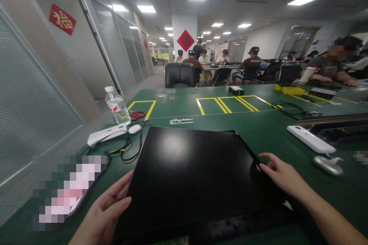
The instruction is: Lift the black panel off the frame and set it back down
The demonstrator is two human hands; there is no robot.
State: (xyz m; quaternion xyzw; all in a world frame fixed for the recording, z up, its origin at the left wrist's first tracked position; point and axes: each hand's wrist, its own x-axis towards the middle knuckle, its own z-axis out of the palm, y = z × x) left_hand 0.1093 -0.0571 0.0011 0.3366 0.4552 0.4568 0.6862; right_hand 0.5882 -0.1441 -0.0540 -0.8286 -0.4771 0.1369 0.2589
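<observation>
A large flat black panel (189, 176) with a glossy face lies in front of me above the green table (172, 109), light glaring on its upper left part. My left hand (110, 204) grips its left edge, thumb on the near face and fingers at the side. At the right edge, my right hand (277, 170) holds the rim between thumb and fingers. A dark frame shows along the panel's right and lower sides, with a small pale tab near its lower right. The undersides of both hands are hidden.
Left: a water bottle (117, 105), red scissors (137, 115), black cables (129, 149), a white device (106, 134). Right: a white power strip-like object (310, 139), a silver object (328, 165), a yellow tray (290, 90). A person (330, 63) works at far right.
</observation>
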